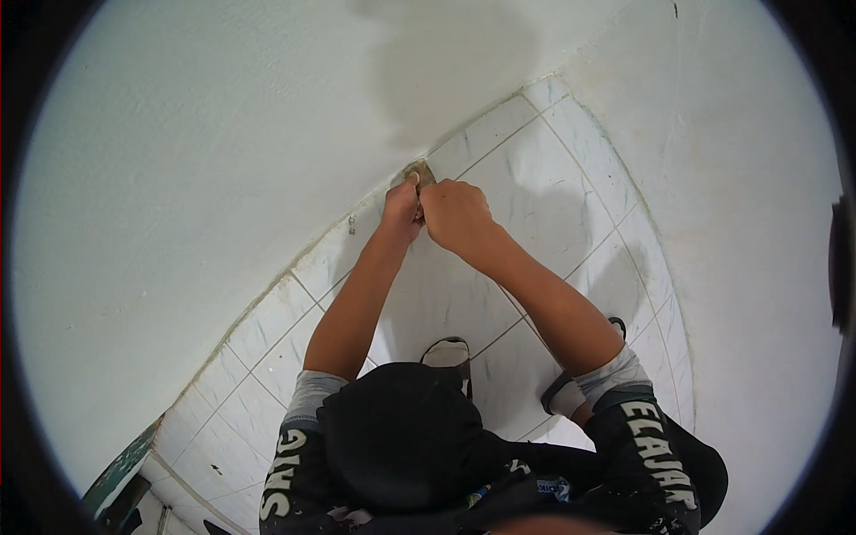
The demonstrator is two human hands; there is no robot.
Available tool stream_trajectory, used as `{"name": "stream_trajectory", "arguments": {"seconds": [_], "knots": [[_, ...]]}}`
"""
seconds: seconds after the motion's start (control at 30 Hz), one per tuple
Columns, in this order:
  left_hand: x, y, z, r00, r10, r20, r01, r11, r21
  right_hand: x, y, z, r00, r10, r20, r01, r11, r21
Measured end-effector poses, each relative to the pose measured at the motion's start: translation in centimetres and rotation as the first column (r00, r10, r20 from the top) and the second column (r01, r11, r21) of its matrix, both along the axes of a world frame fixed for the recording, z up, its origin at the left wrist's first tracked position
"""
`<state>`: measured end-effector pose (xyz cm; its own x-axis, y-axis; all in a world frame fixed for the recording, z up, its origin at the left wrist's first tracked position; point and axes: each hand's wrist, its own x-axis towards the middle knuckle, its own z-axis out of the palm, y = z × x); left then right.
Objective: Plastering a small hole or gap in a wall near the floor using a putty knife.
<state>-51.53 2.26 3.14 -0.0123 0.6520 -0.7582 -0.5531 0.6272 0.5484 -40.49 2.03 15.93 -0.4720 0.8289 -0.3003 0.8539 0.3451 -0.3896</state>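
Both my hands meet at the foot of the white wall, where it joins the tiled floor. Between them a flat, brownish scraper blade [426, 172] shows, its far edge against the wall's base. My left hand [402, 212] is closed around it, the thumb pointing toward the wall along the blade. Beside it, touching, my right hand [458, 214] is closed in a fist, back of the hand up. The fingers hide the tool's handle.
A white wall [196, 178] rises on the left and another wall [749, 267] on the right, meeting in a far corner. White marbled tiles [455, 294] lie between them. My shoe [447, 353] stands close behind my hands. A dark green object [125, 465] sits at lower left.
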Motion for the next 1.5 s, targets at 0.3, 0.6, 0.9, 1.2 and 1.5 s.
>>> {"name": "stream_trajectory", "arguments": {"seconds": [0.3, 0.6, 0.9, 1.2, 1.5], "knots": [[0.1, -1.3, 0.7, 0.997, -0.047, 0.068, 0.044, 0.998, 0.050, -1.3, -2.4, -0.3, 0.993, -0.028, 0.117, 0.029, 0.999, -0.012], [3.1, -1.9, 0.3, 0.940, -0.322, -0.113, 0.327, 0.945, 0.028, 2.1, -4.9, 0.2, 0.986, -0.116, 0.123, 0.123, 0.991, -0.045], [4.4, 3.1, 0.9, 0.907, -0.405, -0.117, 0.417, 0.902, 0.110, 3.4, -0.7, -0.6, 0.967, -0.242, 0.082, 0.246, 0.969, -0.037], [4.4, 0.8, 2.1, 0.899, -0.438, 0.003, 0.432, 0.888, 0.158, 2.6, -2.7, 0.4, 0.952, -0.253, 0.170, 0.272, 0.957, -0.097], [5.2, 4.7, 1.3, 0.902, -0.430, -0.033, 0.430, 0.892, 0.141, 3.3, 1.1, -0.1, 0.951, -0.285, 0.119, 0.296, 0.951, -0.091]]}}
